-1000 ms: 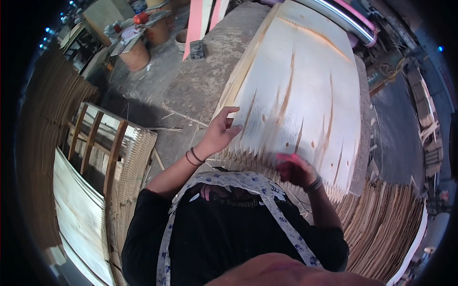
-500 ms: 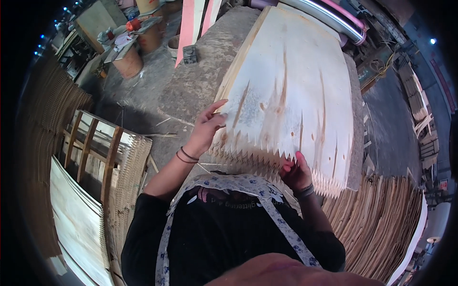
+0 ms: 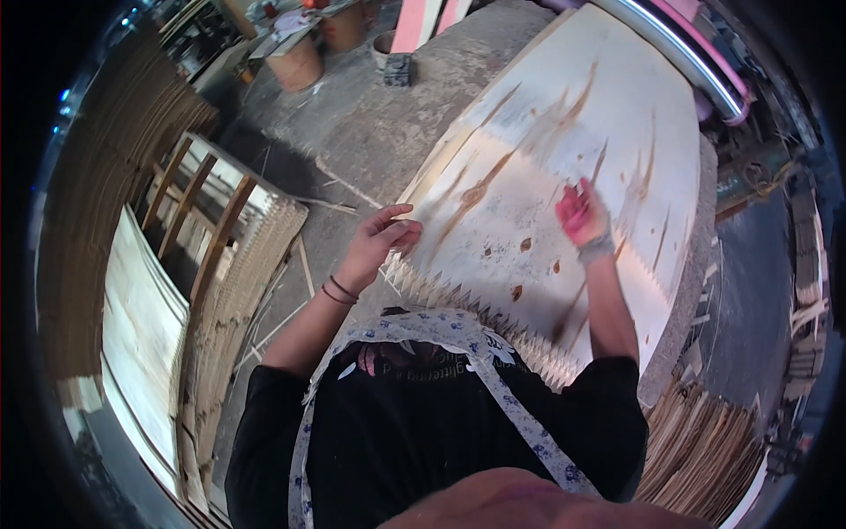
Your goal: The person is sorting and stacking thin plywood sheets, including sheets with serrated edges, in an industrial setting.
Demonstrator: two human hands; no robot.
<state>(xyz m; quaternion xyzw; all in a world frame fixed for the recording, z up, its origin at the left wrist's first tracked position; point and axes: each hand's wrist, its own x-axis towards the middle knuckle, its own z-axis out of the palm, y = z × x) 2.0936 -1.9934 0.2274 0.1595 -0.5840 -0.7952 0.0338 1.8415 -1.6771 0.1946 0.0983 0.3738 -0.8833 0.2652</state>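
A pale wood veneer sheet (image 3: 538, 212) with brown streaks and knots lies on top of a stack of similar sheets in front of me. Its near edge is cut into jagged teeth (image 3: 458, 295). At the stack's left edge is my left hand (image 3: 383, 240), fingers apart and loosely bent, with nothing seen in it; whether the fingertips touch the sheet cannot be made out. My right hand (image 3: 582, 214), slightly blurred, hovers over the middle of the top sheet. Its reddish fingers are loosely curled and apart, and it holds nothing visible.
A shiny metal roller (image 3: 683, 53) crosses the far end of the stack. Left stands a wooden frame (image 3: 220, 234) beside more stacked veneer (image 3: 145, 326). Another veneer pile (image 3: 701, 450) is at lower right. Buckets (image 3: 295, 63) and a dark block (image 3: 398, 70) stand on the floor beyond.
My right hand has left the near toothed edge and moved forward over the sheet. The top sheet now lies at a different angle, and the whole view has turned. My left hand stays by the left edge.
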